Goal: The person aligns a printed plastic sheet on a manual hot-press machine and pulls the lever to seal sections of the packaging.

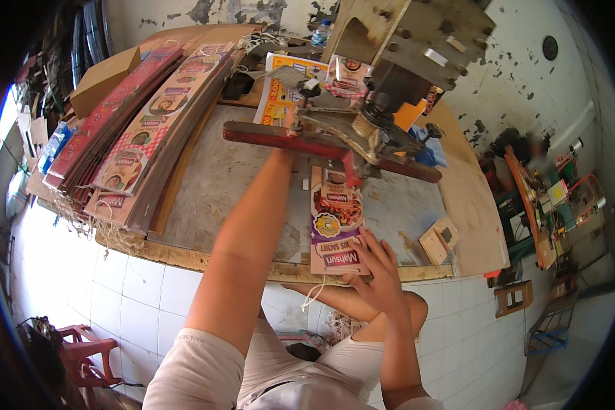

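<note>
A printed cardboard strip (335,225) with food pictures and a purple band lies lengthwise on the metal-topped table, its far end beneath the press. White string (314,295) hangs from its near end. My right hand (377,273) rests on its near right corner, fingers stretched out over the card and thumb by the edge. The press (369,130) has a long red bar (260,134) across its front. My left forearm reaches under this bar; my left hand (290,121) is mostly hidden behind it, so its fingers cannot be made out.
Left on the table stand a stack of printed strips (154,123), a stack of red strips (109,116) and a brown box (102,82). A wooden block with a hole (439,240) sits at right. Orange-yellow printed sheets (275,102) lie behind the bar. A red stool (89,355) stands on the floor.
</note>
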Demonstrator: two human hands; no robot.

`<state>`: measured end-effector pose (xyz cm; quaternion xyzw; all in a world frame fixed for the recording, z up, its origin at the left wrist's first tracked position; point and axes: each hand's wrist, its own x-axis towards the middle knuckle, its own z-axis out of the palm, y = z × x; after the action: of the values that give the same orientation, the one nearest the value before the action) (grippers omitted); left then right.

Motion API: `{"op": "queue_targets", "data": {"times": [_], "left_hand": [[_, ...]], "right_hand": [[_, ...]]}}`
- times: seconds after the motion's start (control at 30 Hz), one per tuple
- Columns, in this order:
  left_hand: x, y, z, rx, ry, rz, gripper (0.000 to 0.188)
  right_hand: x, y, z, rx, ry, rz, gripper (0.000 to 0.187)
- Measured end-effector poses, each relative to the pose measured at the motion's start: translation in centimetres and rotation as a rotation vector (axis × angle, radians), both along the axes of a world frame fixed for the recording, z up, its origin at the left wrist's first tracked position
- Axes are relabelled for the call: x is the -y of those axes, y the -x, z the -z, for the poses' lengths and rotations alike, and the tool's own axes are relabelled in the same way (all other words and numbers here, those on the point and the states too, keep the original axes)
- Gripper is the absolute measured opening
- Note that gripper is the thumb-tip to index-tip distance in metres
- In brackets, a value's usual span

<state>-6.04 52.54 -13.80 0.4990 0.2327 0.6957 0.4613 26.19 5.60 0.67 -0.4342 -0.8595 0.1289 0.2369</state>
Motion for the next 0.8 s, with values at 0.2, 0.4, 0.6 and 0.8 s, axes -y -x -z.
{"op": "queue_targets", "data": {"times": [0.2, 0.4, 0.6, 0.8], "left_hand": [[4.5, 5.6, 1.0, -0.857, -0.118, -0.503, 0.027], [19.3, -0.2, -5.7, -2.094, 0.031, -0.489, 0.050], [41.3, 1.0, -17.2, -1.509, 0.263, -0.300, 0.072], [48.7, -2.3, -15.8, -1.198, 0.023, -0.364, 0.073]], "right_hand": [[-0.3, 0.6, 0.0, -0.024, -0.053, -0.032, 0.071], [-1.3, -1.5, 1.5, 0.031, -0.033, 0.035, 0.069], [-1.7, -1.0, 1.5, -0.012, -0.135, -0.058, 0.069], [-1.6, -0.1, 1.5, -0.012, -0.168, -0.069, 0.070]]}}
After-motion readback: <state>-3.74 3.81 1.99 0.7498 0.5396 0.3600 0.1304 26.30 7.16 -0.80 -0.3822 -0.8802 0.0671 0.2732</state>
